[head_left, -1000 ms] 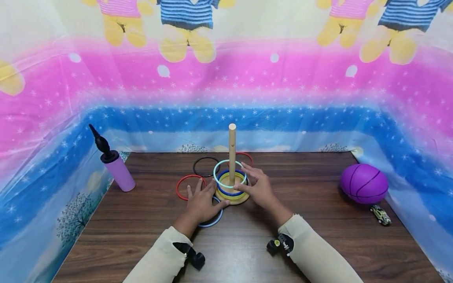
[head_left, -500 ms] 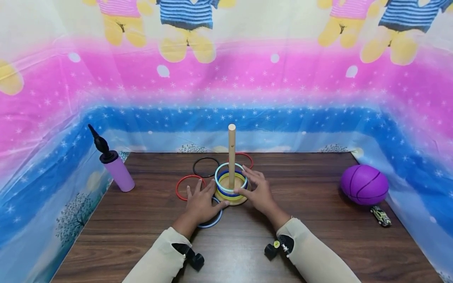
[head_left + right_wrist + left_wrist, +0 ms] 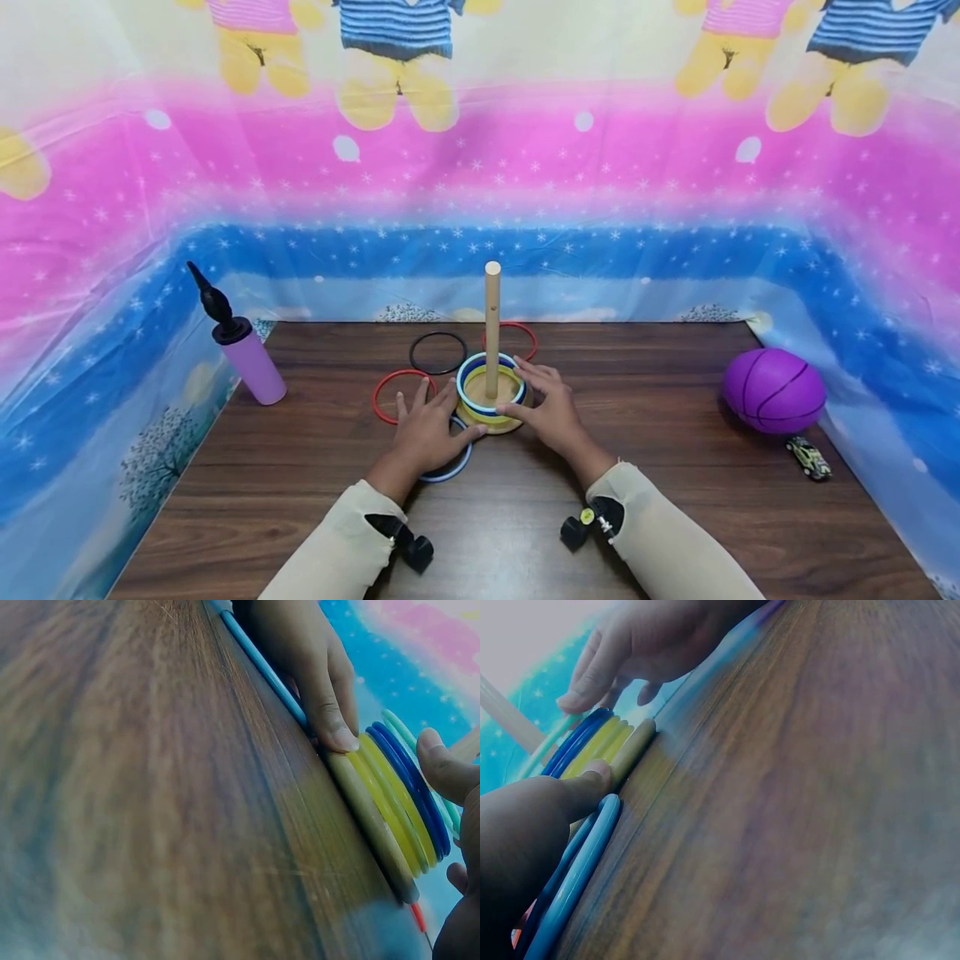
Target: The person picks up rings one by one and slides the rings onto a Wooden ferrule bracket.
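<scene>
A wooden peg (image 3: 492, 333) rises from a round wooden base (image 3: 501, 429) in the middle of the table. Around it are stacked yellow rings (image 3: 384, 810) with dark blue rings (image 3: 411, 787) above them. My right hand (image 3: 553, 412) pinches a mint ring (image 3: 480, 409) by its right side, thumb in front and fingers behind. That ring encircles the peg right at the top of the stack. My left hand (image 3: 426, 435) has its fingers spread at the left of the base. Its thumb presses the base's edge, as the left wrist view shows. Part of a light blue ring (image 3: 448, 477) lies hidden under this hand.
Beside the peg lie a red ring (image 3: 377, 402), a black ring (image 3: 412, 358) and another red ring (image 3: 535, 340) behind. A purple hand pump (image 3: 255, 367) stands far left. At right sit a purple ball (image 3: 774, 390) and a toy car (image 3: 808, 458). A printed cloth (image 3: 480, 183) surrounds the table.
My right hand has lowered the mint ring down the peg, from above the dark blue rings to the top of the stack. The left hand has stayed in place.
</scene>
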Tool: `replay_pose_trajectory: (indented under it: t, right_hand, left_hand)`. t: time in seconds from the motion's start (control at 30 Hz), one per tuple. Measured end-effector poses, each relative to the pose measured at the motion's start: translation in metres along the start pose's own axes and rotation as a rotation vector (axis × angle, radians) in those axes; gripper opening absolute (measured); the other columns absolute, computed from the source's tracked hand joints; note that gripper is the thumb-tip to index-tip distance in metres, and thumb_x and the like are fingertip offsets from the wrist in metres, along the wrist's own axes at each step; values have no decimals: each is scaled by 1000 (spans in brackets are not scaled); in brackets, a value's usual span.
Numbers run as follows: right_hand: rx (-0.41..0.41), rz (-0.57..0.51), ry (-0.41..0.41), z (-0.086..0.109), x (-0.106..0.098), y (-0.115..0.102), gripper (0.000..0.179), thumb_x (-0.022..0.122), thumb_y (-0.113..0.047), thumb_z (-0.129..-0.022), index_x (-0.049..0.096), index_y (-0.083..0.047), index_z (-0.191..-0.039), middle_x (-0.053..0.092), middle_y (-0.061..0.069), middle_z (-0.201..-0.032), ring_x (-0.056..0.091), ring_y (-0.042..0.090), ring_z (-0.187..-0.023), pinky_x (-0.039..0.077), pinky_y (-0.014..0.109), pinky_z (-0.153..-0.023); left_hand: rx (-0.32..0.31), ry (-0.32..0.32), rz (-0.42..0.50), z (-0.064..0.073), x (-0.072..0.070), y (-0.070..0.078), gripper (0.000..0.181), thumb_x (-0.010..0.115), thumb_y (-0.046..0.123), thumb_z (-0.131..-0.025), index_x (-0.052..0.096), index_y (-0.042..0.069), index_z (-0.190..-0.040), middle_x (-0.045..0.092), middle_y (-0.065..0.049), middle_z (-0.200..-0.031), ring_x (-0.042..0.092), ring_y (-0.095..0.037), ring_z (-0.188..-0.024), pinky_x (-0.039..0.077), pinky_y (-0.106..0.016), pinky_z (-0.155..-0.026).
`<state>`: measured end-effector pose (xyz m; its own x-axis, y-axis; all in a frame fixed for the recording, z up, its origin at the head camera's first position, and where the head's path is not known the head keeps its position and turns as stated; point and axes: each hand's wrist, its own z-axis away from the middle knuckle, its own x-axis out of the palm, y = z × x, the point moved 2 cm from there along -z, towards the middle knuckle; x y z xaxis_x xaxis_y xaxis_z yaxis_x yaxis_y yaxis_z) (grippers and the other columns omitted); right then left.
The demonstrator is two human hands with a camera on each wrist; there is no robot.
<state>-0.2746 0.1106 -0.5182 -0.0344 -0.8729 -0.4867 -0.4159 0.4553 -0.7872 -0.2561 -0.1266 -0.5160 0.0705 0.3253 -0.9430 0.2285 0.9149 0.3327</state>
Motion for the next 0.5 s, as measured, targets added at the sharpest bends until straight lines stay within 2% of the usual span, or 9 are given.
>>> replay_pose_trajectory:
  t: [0.27,0.5]
  right_hand:
    - [26,20,-32,-1,-2,1,78,97,-29,-83,65,-6,-151,59,3,-164,52,34,-149,43,65,-123]
    - [18,8,-25,0,-2,2,76,97,-27,-84,67,-5,-149,59,0,-164,53,34,-148,48,61,-119]
  left_hand:
    - [-12,-3,6,-3,0,1,98,58,79,-99,39,18,-172,39,-5,-178,16,-46,-170,5,-81,-130]
    - [-10,-11,-2,-2,1,0,98,58,79,-99,37,17,-172,39,-5,-178,17,-46,-170,7,-81,-130]
